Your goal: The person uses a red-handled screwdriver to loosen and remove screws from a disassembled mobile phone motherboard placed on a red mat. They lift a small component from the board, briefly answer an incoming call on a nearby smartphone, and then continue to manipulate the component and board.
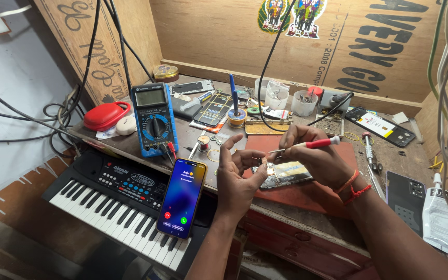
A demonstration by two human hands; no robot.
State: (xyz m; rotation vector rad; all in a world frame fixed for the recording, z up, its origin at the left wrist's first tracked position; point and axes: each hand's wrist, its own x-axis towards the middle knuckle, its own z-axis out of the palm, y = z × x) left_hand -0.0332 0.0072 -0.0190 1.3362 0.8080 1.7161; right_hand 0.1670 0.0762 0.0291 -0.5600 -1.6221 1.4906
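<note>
Opened phone [285, 173] on the red mat [296, 194]: mostly covered by both hands, only part of its inner board and battery shows; components too small to tell. Screwdriver [307, 145] tip hidden between the fingers of the left hand [237, 179]; whether it touches a screw cannot be told. Right hand [315, 155] wraps the shaft, its palm out of sight. Both forearms cut off by the bottom edge. Keyboard [115, 207] cut at its lower end, part of it under the lit phone [182, 197]. White pouch [438, 220] partly behind hanging cables [447, 103]. Small containers [291, 98] at the back: contents too small to identify.
</note>
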